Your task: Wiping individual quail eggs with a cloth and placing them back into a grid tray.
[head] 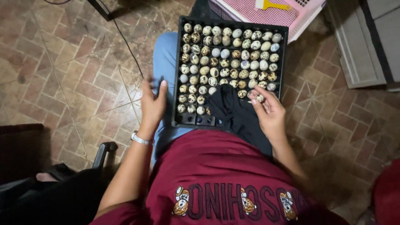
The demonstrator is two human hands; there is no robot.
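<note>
Speckled egg [260, 98] is sitting pinched at the fingertips of the right hand [270, 111], just off the near right corner of the black tray [180, 71]. Egg is small in frame; long axis looks roughly across the view, but which end is pointing where cannot be told.

Right hand is lying palm-up and slightly cupped, fingers [255, 96] curling in toward the tray, thumb and forefinger closing on the egg. Wrist is angling back toward the body, forearm running down and right past the maroon shirt [216, 166].

Just left of those fingers a black cloth [231, 110] is draping over the tray's near edge and covering several cells. Beyond the fingertips, the tray is lying lengthwise away from the person across the lap on blue jeans [164, 58], packed with rows of speckled and pale eggs [227, 52]; a few cells on the near row are showing empty.

Left hand [152, 100] is resting against the tray's left wall, fingers extended and loosely curved, thumb up. It is blurred, so whether it is actually gripping the rim cannot be told. A silver wristband [141, 139] is sitting on that wrist.

Further out: a pink perforated crate [275, 16] with a yellow-handled tool [273, 6] past the tray's far end, brick-pattern floor [62, 75] all round.
</note>
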